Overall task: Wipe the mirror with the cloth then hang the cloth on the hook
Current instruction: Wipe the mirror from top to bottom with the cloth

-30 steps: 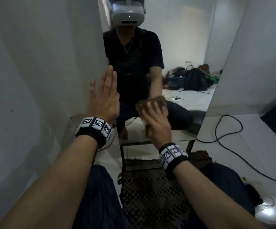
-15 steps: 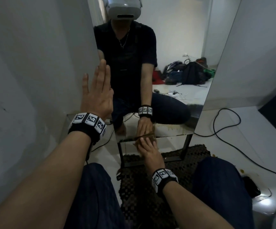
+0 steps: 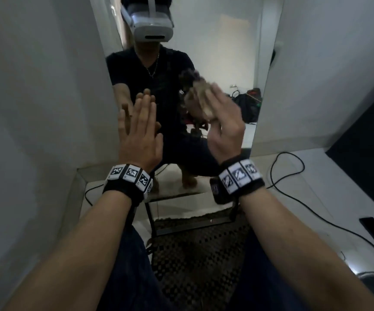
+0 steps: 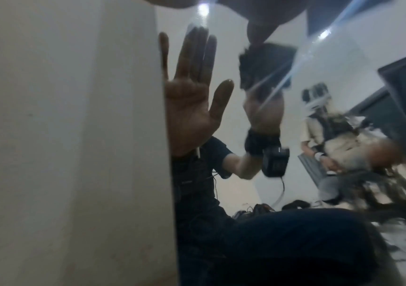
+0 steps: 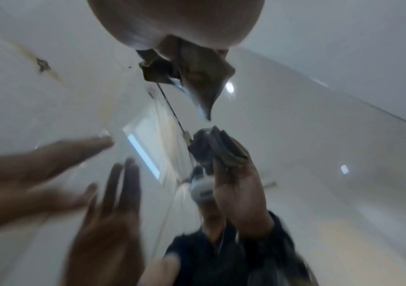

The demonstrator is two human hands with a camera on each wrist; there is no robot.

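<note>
One tall frameless mirror (image 3: 215,52) leans against the white wall. One crumpled brownish cloth (image 3: 200,95) is in view. Two bare hands show: one left hand (image 3: 140,133) and one right hand (image 3: 225,131). Two black wristbands with white coded tiles are worn, one (image 3: 128,178) on each wrist. One black cable (image 3: 293,173) crosses the floor.

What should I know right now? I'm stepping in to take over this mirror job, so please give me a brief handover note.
Left hand: fingers straight, flat against the mirror near its left edge, steadying it.
Right hand: grips the cloth, pressing it on the glass at mid-height, right of the left hand.
Done: wiping is under way; how much glass is clean cannot be told.
Left: finish wiping, then hang the cloth on the hook, which is not in view.
</note>
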